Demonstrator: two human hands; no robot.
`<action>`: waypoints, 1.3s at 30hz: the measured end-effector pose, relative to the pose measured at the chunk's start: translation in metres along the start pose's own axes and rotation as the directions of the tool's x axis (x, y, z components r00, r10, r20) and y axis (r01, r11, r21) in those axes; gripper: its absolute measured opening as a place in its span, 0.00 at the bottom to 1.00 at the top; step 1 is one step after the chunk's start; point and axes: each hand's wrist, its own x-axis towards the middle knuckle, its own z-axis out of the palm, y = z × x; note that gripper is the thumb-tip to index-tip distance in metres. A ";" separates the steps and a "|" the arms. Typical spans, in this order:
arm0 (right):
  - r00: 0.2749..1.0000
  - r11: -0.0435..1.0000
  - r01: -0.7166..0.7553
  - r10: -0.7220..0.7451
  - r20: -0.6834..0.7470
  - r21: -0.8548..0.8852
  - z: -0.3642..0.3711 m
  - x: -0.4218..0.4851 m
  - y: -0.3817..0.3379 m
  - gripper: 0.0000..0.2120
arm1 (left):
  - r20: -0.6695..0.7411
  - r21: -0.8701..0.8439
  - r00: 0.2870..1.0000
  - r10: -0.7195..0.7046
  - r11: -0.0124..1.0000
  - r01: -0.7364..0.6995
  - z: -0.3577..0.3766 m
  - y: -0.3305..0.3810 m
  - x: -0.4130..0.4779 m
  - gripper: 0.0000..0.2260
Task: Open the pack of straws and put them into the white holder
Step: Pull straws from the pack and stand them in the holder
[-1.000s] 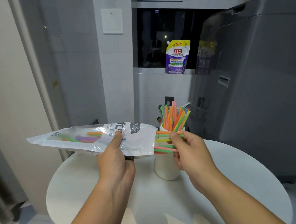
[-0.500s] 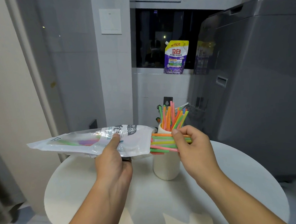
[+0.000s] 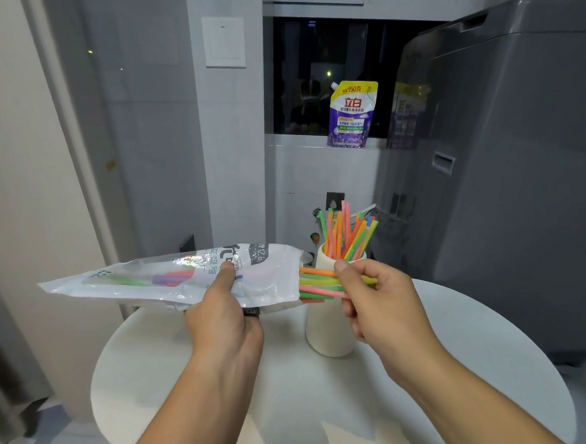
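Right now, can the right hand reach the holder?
Probably yes: the right hand, pinching a bunch of straws, is close in front of the holder with nothing between; the straws' far ends sit in the pack, though.

1. Your left hand (image 3: 222,317) and left forearm (image 3: 193,416) are bare to the frame edge
2. Your right hand (image 3: 387,307) and right forearm (image 3: 467,394) are bare too
3. A small dark band (image 3: 251,312), perhaps a ring, shows beside your left hand

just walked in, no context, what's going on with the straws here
The left hand grips the plastic pack above the round table. The right hand pinches a bundle of coloured straws sticking out of its open end. The white holder on the table already has many straws standing in it.
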 end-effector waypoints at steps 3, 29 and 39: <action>0.999 0.999 0.033 -0.032 -0.036 0.032 -0.001 0.002 -0.002 0.13 | 0.005 0.006 1.000 -0.017 1.000 0.017 0.000 -0.002 -0.001 0.16; 0.987 0.903 0.032 0.038 -0.155 0.428 0.027 0.006 0.000 0.16 | 0.027 -0.018 0.995 -0.099 0.995 0.100 -0.001 -0.018 -0.002 0.17; 0.999 0.725 -0.034 0.037 0.011 0.688 0.017 0.010 -0.024 0.22 | 0.021 -0.032 0.989 -0.148 0.988 0.149 -0.003 -0.013 0.002 0.16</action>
